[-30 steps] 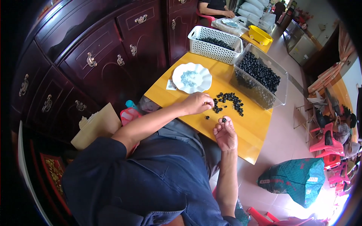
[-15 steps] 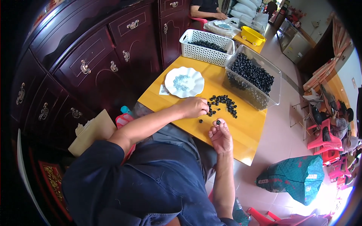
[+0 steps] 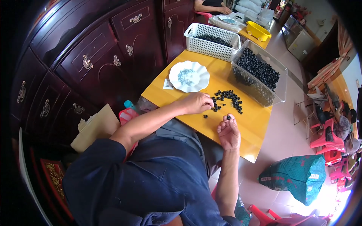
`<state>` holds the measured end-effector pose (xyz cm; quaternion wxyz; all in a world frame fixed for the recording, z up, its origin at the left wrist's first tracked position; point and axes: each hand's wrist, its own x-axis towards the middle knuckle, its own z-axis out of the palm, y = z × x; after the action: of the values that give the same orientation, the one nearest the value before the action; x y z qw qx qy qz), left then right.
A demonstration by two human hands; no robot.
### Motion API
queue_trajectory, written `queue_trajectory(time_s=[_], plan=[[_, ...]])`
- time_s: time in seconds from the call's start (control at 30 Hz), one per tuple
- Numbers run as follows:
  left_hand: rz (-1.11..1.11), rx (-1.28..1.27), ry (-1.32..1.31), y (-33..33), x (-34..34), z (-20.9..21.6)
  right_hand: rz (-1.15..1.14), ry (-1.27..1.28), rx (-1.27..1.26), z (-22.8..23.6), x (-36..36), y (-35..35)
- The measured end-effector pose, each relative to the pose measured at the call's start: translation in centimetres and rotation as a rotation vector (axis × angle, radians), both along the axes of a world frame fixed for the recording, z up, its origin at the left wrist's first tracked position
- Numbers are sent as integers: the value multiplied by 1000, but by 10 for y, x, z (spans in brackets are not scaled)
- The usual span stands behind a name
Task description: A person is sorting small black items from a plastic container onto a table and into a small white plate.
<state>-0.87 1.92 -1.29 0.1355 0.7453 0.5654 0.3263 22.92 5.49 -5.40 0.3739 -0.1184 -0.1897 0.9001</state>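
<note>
My right hand (image 3: 229, 135), palm up over the front of the yellow table (image 3: 247, 141), pinches a small round black part (image 3: 228, 117) between thumb and fingertip. My left hand (image 3: 198, 103) is closed in a pinch just left of the loose black parts (image 3: 235, 101); whatever its fingertips may hold is too small to see. One single black part (image 3: 205, 116) lies apart, below the left hand. Behind that hand a white scalloped plate (image 3: 201, 77) carries many tiny pale bluish pieces (image 3: 185, 77).
At the table's far side stand a white perforated basket (image 3: 211, 52) and a clear plastic bin (image 3: 279, 84), both with many black parts. Dark wooden cabinets (image 3: 94, 56) line the left. A teal bag (image 3: 294, 177) stands on the floor at right. Another person (image 3: 211, 6) sits beyond, near a yellow tub (image 3: 258, 31).
The whole view has shifted slightly, moving the table up and right in the picture. Both hands keep nearly the same pose, and the right still pinches its black part.
</note>
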Motion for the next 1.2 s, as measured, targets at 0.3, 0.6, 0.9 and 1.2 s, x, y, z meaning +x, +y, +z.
queue_trajectory(time_s=[0.3,0.6,0.9,1.2], plan=[[62,-18,59,0,7,0,-14,-39,34,7,0,0],[84,47,256,11,11,-18,-18,-58,47,3,-2,-4],[107,85,-359,-27,26,32,-2,-88,40,16,-6,-9],[54,51,-368,-50,42,46,29,-150,137,11,-15,-15]])
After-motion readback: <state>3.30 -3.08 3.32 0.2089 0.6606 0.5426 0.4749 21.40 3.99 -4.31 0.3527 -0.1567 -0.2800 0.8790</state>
